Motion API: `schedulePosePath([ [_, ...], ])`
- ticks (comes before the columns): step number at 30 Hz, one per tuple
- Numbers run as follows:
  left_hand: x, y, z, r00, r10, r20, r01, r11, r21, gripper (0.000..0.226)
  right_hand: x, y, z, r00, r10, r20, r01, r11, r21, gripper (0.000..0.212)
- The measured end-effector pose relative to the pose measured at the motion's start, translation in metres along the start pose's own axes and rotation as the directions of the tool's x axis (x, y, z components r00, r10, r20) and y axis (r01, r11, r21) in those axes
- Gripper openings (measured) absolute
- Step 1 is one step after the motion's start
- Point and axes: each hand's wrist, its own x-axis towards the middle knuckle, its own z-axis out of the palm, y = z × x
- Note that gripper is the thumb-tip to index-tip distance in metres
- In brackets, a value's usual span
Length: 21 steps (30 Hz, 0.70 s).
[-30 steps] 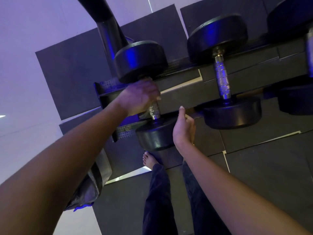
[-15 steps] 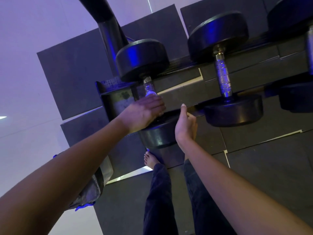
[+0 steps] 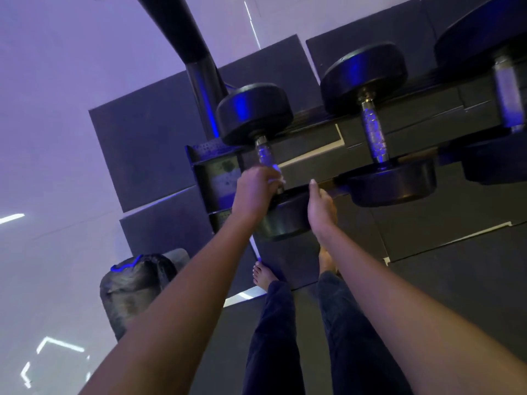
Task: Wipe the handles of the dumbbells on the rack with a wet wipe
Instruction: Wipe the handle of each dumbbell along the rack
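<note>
Within a second, a person's left hand point(image 3: 256, 192) has slid down the dumbbell handle point(image 3: 265, 155), from just under the far weight point(image 3: 253, 114) to hard against the near weight point(image 3: 285, 220). The metal that showed on the near side of the grip is now almost hidden, and a long knurled stretch has come bare beyond the grip. A scrap of white wipe point(image 3: 278, 181) now peeks out at the fingertips.

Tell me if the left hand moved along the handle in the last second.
Yes. The left hand slid down the handle, away from the far head toward the near head.
</note>
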Motion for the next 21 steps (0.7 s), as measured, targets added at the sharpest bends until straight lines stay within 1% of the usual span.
schedulePosePath([
  [2, -0.005, 0.004, -0.001, 0.996, -0.031, 0.084, 0.029, 0.999, 0.022, 0.015, -0.01, 0.004, -0.009, 0.996, -0.079, 0.047, 0.082, 0.994, -0.074, 0.048],
  [3, -0.005, 0.008, -0.003, 0.991, -0.067, 0.117, 0.069, 0.998, -0.009, 0.015, -0.015, 0.007, -0.016, 0.992, -0.107, 0.072, 0.113, 0.989, -0.092, 0.047],
  [5, -0.004, 0.017, -0.007, 0.977, -0.157, 0.145, 0.181, 0.969, -0.169, 0.016, -0.022, 0.012, -0.031, 0.983, -0.15, 0.101, 0.161, 0.981, -0.111, 0.043],
  [8, -0.002, 0.032, -0.006, 0.961, -0.24, 0.137, 0.277, 0.844, -0.459, 0.02, -0.03, 0.008, -0.061, 0.957, -0.286, 0.043, 0.29, 0.949, -0.126, 0.033],
  [10, -0.001, 0.047, -0.001, 0.943, -0.28, 0.183, 0.333, 0.751, -0.571, 0.019, -0.028, 0.005, -0.084, 0.906, -0.423, -0.016, 0.414, 0.893, -0.176, 0.027],
  [12, -0.003, 0.064, 0.008, 0.927, -0.291, 0.237, 0.375, 0.694, -0.614, 0.019, -0.022, 0.002, -0.108, 0.826, -0.562, -0.045, 0.527, 0.798, -0.29, 0.03],
  [14, -0.004, 0.081, 0.02, 0.928, -0.29, 0.235, 0.369, 0.631, -0.682, 0.02, -0.008, 0.003, -0.13, 0.767, -0.639, -0.047, 0.572, 0.716, -0.4, 0.034],
  [16, -0.004, 0.099, 0.035, 0.932, -0.303, 0.201, 0.346, 0.57, -0.746, 0.018, 0.009, 0.006, -0.151, 0.763, -0.645, -0.046, 0.553, 0.689, -0.468, 0.044],
  [18, 0.002, 0.113, 0.052, 0.932, -0.334, 0.139, 0.312, 0.546, -0.778, 0.015, 0.029, 0.012, -0.168, 0.798, -0.601, -0.048, 0.514, 0.72, -0.467, 0.055],
  [19, 0.008, 0.12, 0.059, 0.939, -0.33, 0.093, 0.277, 0.568, -0.775, 0.014, 0.039, 0.014, -0.175, 0.83, -0.556, -0.047, 0.487, 0.763, -0.426, 0.061],
  [20, 0.014, 0.126, 0.067, 0.951, -0.307, 0.04, 0.232, 0.62, -0.749, 0.012, 0.047, 0.015, -0.18, 0.866, -0.499, -0.032, 0.455, 0.813, -0.363, 0.068],
  [21, 0.02, 0.132, 0.074, 0.964, -0.266, -0.013, 0.182, 0.694, -0.697, 0.01, 0.056, 0.016, -0.185, 0.898, -0.44, 0.002, 0.421, 0.858, -0.293, 0.075],
])
